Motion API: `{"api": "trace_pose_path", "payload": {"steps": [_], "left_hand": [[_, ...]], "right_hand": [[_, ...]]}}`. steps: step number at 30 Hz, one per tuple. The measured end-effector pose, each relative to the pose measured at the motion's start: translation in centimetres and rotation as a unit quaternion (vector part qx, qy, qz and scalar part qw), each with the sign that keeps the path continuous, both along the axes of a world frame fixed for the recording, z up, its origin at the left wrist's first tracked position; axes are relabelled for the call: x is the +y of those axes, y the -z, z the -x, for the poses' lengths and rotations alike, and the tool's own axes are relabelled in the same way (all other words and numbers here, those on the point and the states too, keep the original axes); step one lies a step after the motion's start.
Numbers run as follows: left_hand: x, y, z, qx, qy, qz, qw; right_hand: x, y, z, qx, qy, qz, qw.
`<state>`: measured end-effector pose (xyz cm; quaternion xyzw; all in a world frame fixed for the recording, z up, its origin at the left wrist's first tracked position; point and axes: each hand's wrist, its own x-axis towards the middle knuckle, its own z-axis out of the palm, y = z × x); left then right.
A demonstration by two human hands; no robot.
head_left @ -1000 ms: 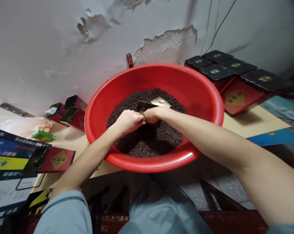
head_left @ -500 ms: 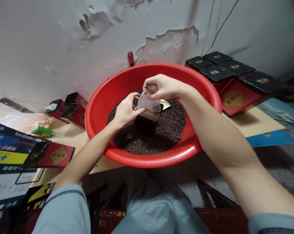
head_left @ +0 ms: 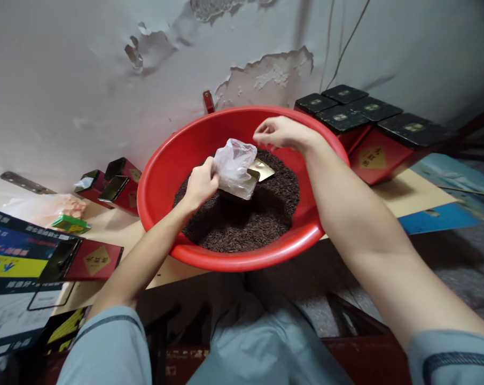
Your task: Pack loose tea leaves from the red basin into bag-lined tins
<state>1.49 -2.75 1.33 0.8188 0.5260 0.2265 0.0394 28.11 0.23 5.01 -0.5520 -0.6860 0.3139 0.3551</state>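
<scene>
My left hand (head_left: 203, 182) is closed on the edge of a clear plastic bag (head_left: 236, 160), its thumb against the film. The bag's crumpled mouth stands up out of an open tin (head_left: 248, 187), which is tilted among dark loose tea leaves (head_left: 242, 230). Beside the tin's opening shows a shiny gold flap or lid (head_left: 263, 170). Up and to the right, my right hand (head_left: 280, 132) hovers apart from the bag, fingers loosely bent and nothing visible in them. A large red basin (head_left: 246, 261) surrounds the leaves and the tin.
Red tins with black lids (head_left: 373, 155) stand in a group at the right. More red tins (head_left: 122, 187) sit at the left, one lying on its side (head_left: 93, 259). A small green box (head_left: 70, 223) and printed cartons (head_left: 13, 267) are near them. Behind is a peeling wall (head_left: 85, 80).
My right hand has let go of the bag and moved up and right. The bag's mouth now stands loose and crumpled, while my left hand keeps its hold lower down.
</scene>
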Motion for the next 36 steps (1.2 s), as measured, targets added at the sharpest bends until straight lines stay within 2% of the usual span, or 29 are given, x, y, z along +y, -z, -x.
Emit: {"api": "trace_pose_path", "payload": {"steps": [2, 5, 7, 9, 12, 16, 20, 23, 25, 29, 33, 36], "left_hand": [[-0.2, -0.1, 0.1, -0.008, -0.001, 0.004, 1.000], [-0.3, -0.1, 0.2, -0.038, 0.009, 0.008, 0.999], [-0.3, -0.1, 0.2, -0.061, 0.001, 0.006, 0.998], [-0.2, -0.1, 0.2, -0.079, -0.017, 0.005, 0.997], [-0.3, -0.4, 0.0, -0.079, -0.029, 0.015, 0.996], [-0.7, -1.1, -0.3, -0.011, -0.048, 0.035, 0.998], [-1.0, -1.4, -0.2, 0.053, -0.031, 0.060, 0.996], [-0.6, -1.0, 0.4, 0.048, 0.013, 0.001, 0.999], [-0.1, -0.7, 0.7, 0.038, 0.039, -0.017, 0.998], [-0.3, -0.7, 0.1, 0.055, 0.036, 0.038, 0.997], [-2.7, -2.0, -1.2, 0.052, 0.032, 0.088, 0.994], [-3.9, -3.2, -1.2, 0.028, 0.062, 0.170, 0.983]], "right_hand": [[-0.2, 0.1, 0.0, -0.004, -0.080, 0.038, 0.996], [-1.3, -0.6, 0.9, 0.004, -0.227, 0.074, 0.971], [-1.8, -1.1, 1.1, 0.019, -0.278, 0.099, 0.955], [-1.8, -1.2, 0.9, 0.028, -0.286, 0.107, 0.952], [-1.4, -0.9, 1.1, 0.006, -0.236, 0.051, 0.970], [-1.7, -1.4, 3.5, -0.037, -0.140, -0.057, 0.988], [-3.9, -2.8, 5.8, -0.098, -0.074, -0.159, 0.980], [-5.7, -2.5, 5.7, -0.157, -0.046, -0.206, 0.965], [-6.9, -1.5, 4.9, -0.191, -0.029, -0.204, 0.960], [-9.0, 1.1, 3.2, -0.241, 0.008, -0.126, 0.962], [-10.1, 2.8, 3.2, -0.200, 0.048, -0.065, 0.976], [-10.1, 3.0, 3.5, -0.183, 0.046, -0.050, 0.981]]}}
